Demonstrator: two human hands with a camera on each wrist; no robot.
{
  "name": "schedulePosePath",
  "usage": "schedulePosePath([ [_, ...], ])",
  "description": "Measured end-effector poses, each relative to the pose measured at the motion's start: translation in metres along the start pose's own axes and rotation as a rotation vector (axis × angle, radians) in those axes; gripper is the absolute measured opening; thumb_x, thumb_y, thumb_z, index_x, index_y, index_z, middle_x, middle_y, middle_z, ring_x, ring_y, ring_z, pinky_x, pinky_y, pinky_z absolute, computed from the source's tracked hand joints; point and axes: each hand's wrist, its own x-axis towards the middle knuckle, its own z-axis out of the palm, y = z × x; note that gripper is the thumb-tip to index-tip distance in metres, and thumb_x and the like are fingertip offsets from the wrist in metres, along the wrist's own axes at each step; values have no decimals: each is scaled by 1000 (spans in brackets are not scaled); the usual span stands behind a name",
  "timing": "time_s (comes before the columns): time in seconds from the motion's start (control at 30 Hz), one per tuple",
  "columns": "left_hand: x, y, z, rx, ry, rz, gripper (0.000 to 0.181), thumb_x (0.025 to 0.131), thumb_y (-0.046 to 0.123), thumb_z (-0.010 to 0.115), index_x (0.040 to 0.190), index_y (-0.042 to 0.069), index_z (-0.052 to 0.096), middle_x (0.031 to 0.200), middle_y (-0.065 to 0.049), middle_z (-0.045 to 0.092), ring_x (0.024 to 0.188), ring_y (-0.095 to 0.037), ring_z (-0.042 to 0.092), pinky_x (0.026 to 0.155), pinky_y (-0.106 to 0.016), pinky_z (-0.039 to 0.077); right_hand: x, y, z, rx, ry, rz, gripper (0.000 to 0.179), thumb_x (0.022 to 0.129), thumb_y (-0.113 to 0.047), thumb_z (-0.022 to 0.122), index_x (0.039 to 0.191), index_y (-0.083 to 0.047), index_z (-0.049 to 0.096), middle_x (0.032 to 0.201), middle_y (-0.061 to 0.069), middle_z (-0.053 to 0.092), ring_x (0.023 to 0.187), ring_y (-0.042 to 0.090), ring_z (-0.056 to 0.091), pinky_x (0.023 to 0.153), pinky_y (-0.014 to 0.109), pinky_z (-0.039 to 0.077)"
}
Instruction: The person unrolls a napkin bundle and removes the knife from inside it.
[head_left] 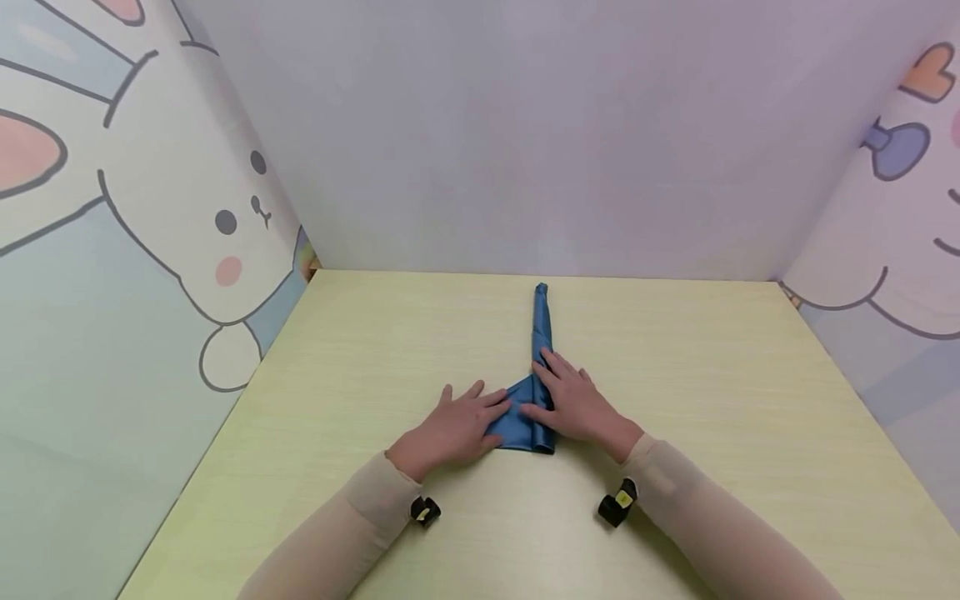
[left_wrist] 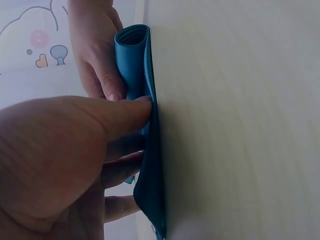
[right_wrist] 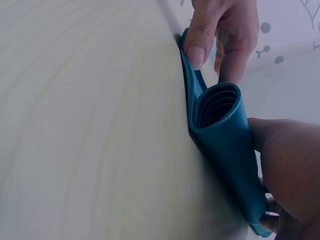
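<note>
A shiny blue cloth [head_left: 514,427] lies on the table, its right side rolled into a long tube that narrows toward the far end. My left hand [head_left: 459,423] rests with spread fingers on the flat, unrolled part at the left. Its thumb [left_wrist: 132,114] presses near the cloth's front edge. On the roll [right_wrist: 227,150] lies my right hand [head_left: 581,406], its fingers stretched along the tube. Several layers show at the roll's wide near end, which faces me. Part of the flat cloth is hidden under the left fingers.
The pale wooden table [head_left: 675,358] extends on all sides of the cloth. A plain light wall [head_left: 510,150] stands behind it, and panels with cartoon animals flank both sides. Black wrist devices [head_left: 617,502] sit at both sleeves.
</note>
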Motion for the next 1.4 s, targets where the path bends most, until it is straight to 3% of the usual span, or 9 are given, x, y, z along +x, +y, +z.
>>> schedulePosePath([
  [0.37,-6,-10,6,-55,1,-21,60,96,50,51,150,27,37,156,9,27,144,-29,22,103,-68,23,5,-3,7,24,-31,22,84,89,-60,56,149,-7,35,158,15,19,143,33,23,104,65,25],
  [1.4,-16,-21,6,-51,28,-14,61,95,49,53,149,24,39,156,7,29,142,-31,25,101,-69,25,7,-8,4,124,-51,35,85,88,-58,60,151,-8,32,159,13,17,141,35,28,108,57,25],
])
